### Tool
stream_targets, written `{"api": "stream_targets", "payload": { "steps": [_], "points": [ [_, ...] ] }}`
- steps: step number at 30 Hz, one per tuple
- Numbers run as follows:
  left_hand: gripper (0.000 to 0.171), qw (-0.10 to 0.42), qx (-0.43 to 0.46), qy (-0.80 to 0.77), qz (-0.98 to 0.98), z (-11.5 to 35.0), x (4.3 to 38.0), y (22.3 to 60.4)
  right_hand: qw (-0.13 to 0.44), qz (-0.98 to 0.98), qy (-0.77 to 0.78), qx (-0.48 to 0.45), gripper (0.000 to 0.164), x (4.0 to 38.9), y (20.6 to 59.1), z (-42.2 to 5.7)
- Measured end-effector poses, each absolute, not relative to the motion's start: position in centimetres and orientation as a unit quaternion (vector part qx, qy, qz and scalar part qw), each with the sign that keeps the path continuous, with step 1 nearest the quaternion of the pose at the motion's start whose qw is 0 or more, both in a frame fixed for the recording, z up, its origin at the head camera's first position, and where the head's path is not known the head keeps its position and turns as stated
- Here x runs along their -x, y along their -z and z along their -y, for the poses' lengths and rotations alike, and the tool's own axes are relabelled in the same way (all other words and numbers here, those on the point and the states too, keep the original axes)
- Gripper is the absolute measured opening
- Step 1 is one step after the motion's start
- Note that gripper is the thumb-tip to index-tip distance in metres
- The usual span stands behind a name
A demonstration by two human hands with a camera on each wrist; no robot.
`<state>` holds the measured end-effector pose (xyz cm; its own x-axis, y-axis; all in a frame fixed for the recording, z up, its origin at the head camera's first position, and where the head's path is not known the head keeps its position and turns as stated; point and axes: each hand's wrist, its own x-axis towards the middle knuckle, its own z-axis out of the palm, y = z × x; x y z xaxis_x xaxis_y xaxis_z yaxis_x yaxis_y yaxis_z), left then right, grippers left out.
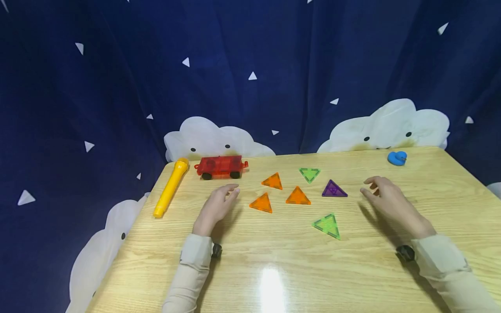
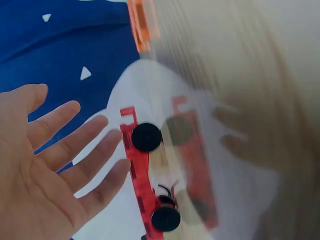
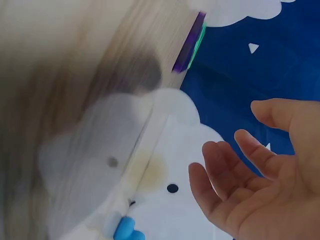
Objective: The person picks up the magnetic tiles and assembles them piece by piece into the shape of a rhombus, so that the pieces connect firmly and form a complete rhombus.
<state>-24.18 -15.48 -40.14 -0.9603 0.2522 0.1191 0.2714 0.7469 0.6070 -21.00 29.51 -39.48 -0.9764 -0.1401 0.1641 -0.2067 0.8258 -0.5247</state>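
Note:
My left hand (image 1: 217,206) hovers over the table with relaxed fingers and holds nothing. Beyond it stands a red toy car base (image 1: 219,167) with black wheels, also seen past the fingers in the left wrist view. My right hand (image 1: 389,201) is held above the table too, fingers loosely bent around nothing. Nearest to it lies a purple triangle tile (image 1: 334,189). Between the hands lie three orange triangle tiles, one of them an orange tile (image 1: 298,196) in the middle. A green tile (image 1: 310,174) lies at the back and a larger green tile (image 1: 328,226) nearer the front.
A yellow stick with a rounded head (image 1: 170,188) lies along the table's left edge. At the back right sits a blue toy duck (image 1: 397,158). A dark blue curtain (image 1: 274,104) with white clouds and triangles hangs behind the wooden table (image 1: 235,278).

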Motion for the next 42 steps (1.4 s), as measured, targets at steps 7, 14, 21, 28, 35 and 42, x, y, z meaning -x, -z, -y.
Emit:
{"api": "stream_targets", "payload": {
  "steps": [7, 14, 21, 28, 35, 42],
  "points": [
    [0.035, 0.013, 0.172, 0.395, 0.902, 14.8, 24.2, 40.5, 0.032, 0.945, -0.314, -0.090, 0.041, 20.0, 39.5, -28.1],
    [0.035, 0.002, 0.186, 0.422, 0.887, 14.3, 24.3, 40.9, -0.017, 0.936, -0.338, -0.092, 0.049, 19.3, 40.1, -27.2],
    [0.038, -0.037, 0.182, 0.450, 0.874, 14.0, 24.5, 41.4, -0.059, 0.921, -0.369, -0.108, 0.058, 18.5, 40.6, -26.7],
    [0.043, -0.092, 0.181, 0.452, 0.869, 13.6, 24.6, 42.3, -0.086, 0.914, -0.371, -0.143, 0.059, 18.1, 40.9, -26.5],
    [0.047, -0.118, 0.237, 0.466, 0.844, 13.2, 24.5, 43.2, -0.088, 0.910, -0.343, -0.215, 0.066, 17.3, 41.3, -25.6],
    [0.045, -0.123, 0.247, 0.417, 0.866, 13.1, 23.8, 43.4, -0.101, 0.911, -0.324, -0.235, 0.072, 16.2, 41.8, -25.1]
  ]
}}
